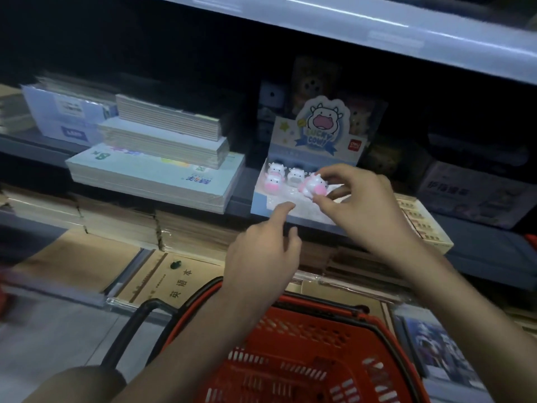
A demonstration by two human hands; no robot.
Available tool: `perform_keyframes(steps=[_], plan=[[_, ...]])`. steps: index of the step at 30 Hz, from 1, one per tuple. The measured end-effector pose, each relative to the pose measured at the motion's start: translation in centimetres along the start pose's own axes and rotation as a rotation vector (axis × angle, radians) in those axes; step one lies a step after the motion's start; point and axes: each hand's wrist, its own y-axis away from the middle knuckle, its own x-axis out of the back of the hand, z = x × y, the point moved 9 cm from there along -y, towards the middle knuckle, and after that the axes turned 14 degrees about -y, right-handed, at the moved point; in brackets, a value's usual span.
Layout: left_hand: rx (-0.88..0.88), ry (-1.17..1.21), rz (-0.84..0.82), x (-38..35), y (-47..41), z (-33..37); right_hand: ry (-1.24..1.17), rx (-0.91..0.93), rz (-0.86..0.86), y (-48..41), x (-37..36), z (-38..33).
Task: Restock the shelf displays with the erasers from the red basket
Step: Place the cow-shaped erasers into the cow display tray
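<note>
A light-blue "Lucky Cow" display tray (263,203) stands on the middle shelf, with three white-and-pink cow erasers (295,176) at its back left. My right hand (360,205) pinches another cow eraser (315,186) by its fingertips just above the tray's middle. My left hand (266,254) holds nothing; its index finger points at the tray's front edge. The red basket (305,353) hangs below my forearms, and what lies inside it is too dark to make out.
Stacks of notebooks (162,158) lie on the shelf left of the tray. A cream box (424,225) sits at the tray's right, dark boxes farther right. Brown exercise books (162,274) fill the shelf below. An upper shelf edge (377,27) overhangs.
</note>
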Motion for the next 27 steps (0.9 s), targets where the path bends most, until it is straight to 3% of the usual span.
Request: perform_keyframes(steps=[3,9,27], plan=[[-0.001,-0.121,-0.034,-0.5,-0.4,-0.2,0.206,0.043,-0.068,-2.9,-2.2,0.7],[0.019,-0.224,-0.031,-0.4,-0.8,-0.4,0.398,0.056,-0.173,-5.3,-5.2,1.8],[0.029,-0.231,0.013,-0.4,-1.4,-0.4,0.479,0.0,-0.245,-6.7,-6.6,2.2]])
